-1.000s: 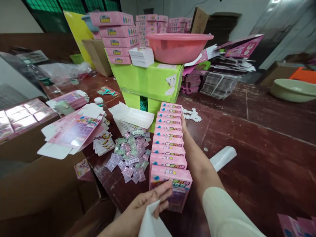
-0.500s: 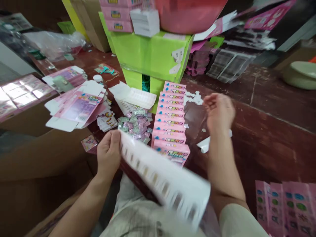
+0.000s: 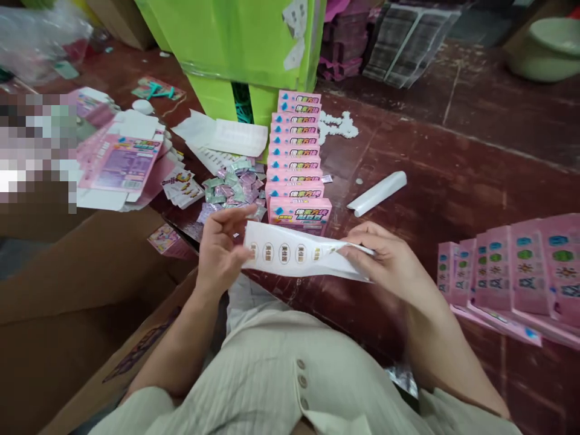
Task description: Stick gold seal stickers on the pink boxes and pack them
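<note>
I hold a long white sticker strip (image 3: 299,257) with a row of round labels stretched between both hands, just above the table's near edge. My left hand (image 3: 221,246) pinches its left end. At the strip's right end my right hand (image 3: 387,260) closes its fingers on the paper. Right behind the strip, a row of upright pink boxes (image 3: 295,154) runs away from me toward the green cartons. A pile of small pastel sachets (image 3: 233,187) lies left of that row.
Green cartons (image 3: 240,42) stand at the back. Flat pink box blanks (image 3: 122,163) lie at left, more pink boxes (image 3: 512,272) at right. A white folded strip (image 3: 378,192) rests on the dark red table (image 3: 453,175). Brown cardboard boxes (image 3: 81,290) stand at my left. A green basin (image 3: 550,48) sits far right.
My right hand came back from the far end of the box row and took the strip's right end. The strip, waved diagonally before, is now held level. The view tipped down.
</note>
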Motion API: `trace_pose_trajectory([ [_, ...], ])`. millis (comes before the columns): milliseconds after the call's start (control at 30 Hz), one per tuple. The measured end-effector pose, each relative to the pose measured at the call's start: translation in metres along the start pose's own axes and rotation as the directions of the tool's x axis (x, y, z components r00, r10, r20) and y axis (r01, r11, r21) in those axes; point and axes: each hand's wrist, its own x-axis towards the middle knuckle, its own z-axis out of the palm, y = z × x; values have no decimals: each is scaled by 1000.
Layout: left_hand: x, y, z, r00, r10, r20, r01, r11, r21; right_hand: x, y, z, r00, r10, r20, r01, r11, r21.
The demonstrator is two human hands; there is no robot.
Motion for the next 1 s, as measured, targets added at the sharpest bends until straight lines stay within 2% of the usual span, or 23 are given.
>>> trace_pose_trajectory([
  [67, -10, 0, -7, 976, -105, 190, 126, 987, -100, -2, 5, -1, 999, 27, 46, -28, 1000, 10],
  [133, -19, 3, -9, 944, -244, 222, 250, 968, 0, -2, 8, 2, 991, 52, 126, -56, 998, 32],
  [200, -24, 4, -9, 930, -345, 131, 330, 936, 120, -2, 9, 6, 986, 104, 133, -117, 989, 95],
  [267, -26, 4, -10, 921, -386, 43, 375, 913, 162, -2, 10, 8, 977, 200, 79, -212, 956, 201],
  [367, -27, -2, -13, 909, -416, -2, 412, 899, 151, -4, 12, 11, 948, 318, 13, -304, 891, 338],
  [500, -25, -14, -15, 898, -433, -73, 439, 890, 120, -6, 14, 22, 916, 400, -34, -343, 824, 450],
  [600, -21, -21, -15, 878, -447, -171, 462, 885, 60, -5, 16, 32, 889, 457, -18, -380, 759, 529],
  [667, -19, -22, -14, 868, -470, -159, 479, 877, 25, -4, 19, 36, 883, 470, -12, -393, 752, 529],
  [800, -20, -21, -13, 832, -549, 82, 550, 835, 7, -5, 26, 34, 888, 457, -49, -380, 790, 482],
  [867, -23, -21, -12, 818, -568, 89, 562, 823, 84, -5, 28, 26, 905, 425, -15, -372, 808, 457],
  [933, -24, -20, -10, 828, -556, 69, 541, 825, 163, -2, 26, 16, 933, 359, 11, -335, 857, 391],
  [1000, -23, -19, -8, 850, -517, 102, 490, 846, 211, 4, 20, 5, 969, 245, 12, -242, 945, 220],
])
